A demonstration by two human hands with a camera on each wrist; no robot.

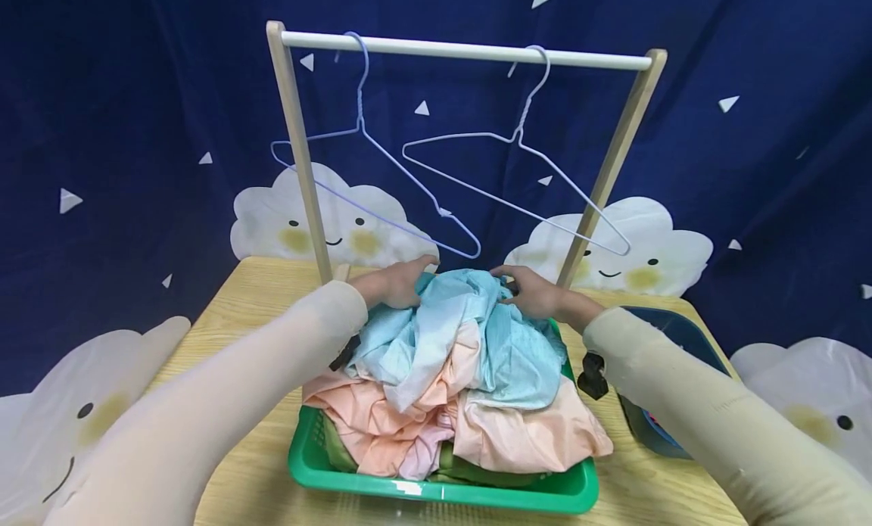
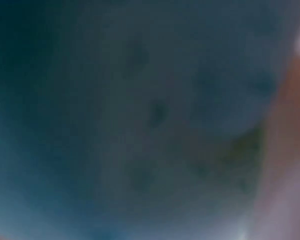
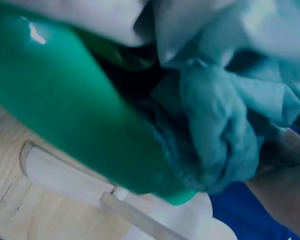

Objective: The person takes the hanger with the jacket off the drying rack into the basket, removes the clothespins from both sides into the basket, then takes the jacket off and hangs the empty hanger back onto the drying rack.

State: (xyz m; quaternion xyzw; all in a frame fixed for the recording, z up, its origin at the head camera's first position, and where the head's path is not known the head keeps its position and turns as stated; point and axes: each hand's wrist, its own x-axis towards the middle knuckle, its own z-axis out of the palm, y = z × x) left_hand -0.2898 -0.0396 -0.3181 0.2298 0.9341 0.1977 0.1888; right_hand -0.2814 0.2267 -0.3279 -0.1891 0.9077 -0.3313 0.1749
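A crumpled light-blue cloth (image 1: pixel 524 359) lies heaped on top of a green basket (image 1: pixel 443 494), its middle raised between my hands. At its upper left edge, my left hand (image 1: pixel 398 282) grips the cloth. My right hand (image 1: pixel 534 291) holds the upper right side with thumb and fingers bent around the fabric. Bunched blue cloth (image 3: pixel 215 120) hangs by the basket wall (image 3: pixel 90 110) in the right wrist view. Under it are peach cloths (image 1: pixel 524 435), a pale pink one and some green fabric (image 1: pixel 337 443). The left wrist view is dark and blurred.
Behind the basket stands a rack with a white rail (image 1: pixel 443 48) and wooden posts. A bluish wire hanger (image 1: pixel 388 159) and a white wire hanger (image 1: pixel 531 147) hang from it. A dark blue bin (image 1: pixel 671 325) is on the wooden table (image 1: pixel 259 427), partly behind my right arm.
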